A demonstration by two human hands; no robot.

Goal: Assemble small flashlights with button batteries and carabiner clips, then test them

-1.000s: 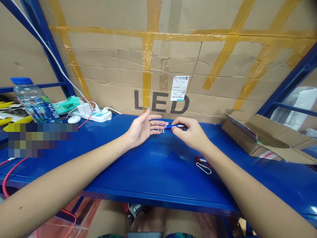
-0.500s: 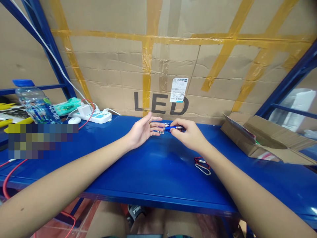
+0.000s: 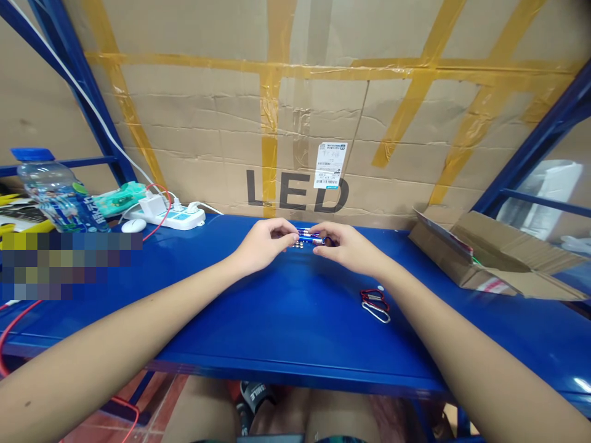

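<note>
A small blue metal penlight (image 3: 310,240) is held level just above the blue tabletop (image 3: 286,320), near its back edge. My left hand (image 3: 265,243) pinches the left end between thumb and fingers. Around the other end, where a dark cord loop shows, my right hand (image 3: 344,246) curls its thumb and index finger; whether both press on the tube is hard to see. Just behind lies a second shiny tube (image 3: 302,231), partly hidden. Several small silver button cells (image 3: 298,245) rest below the penlight, beside my left fingertips.
Red and silver carabiners (image 3: 375,306) lie near my right forearm, with a small white disc (image 3: 380,288) beside them. An open cardboard box (image 3: 480,280) stands at right. On the left are a power strip (image 3: 184,218) and water bottle (image 3: 55,191). A large carton (image 3: 207,141) stands behind.
My left hand has closed from outstretched fingers onto the penlight's left end. My right hand has moved slightly left and loosened around the other end. The view has shifted a little.
</note>
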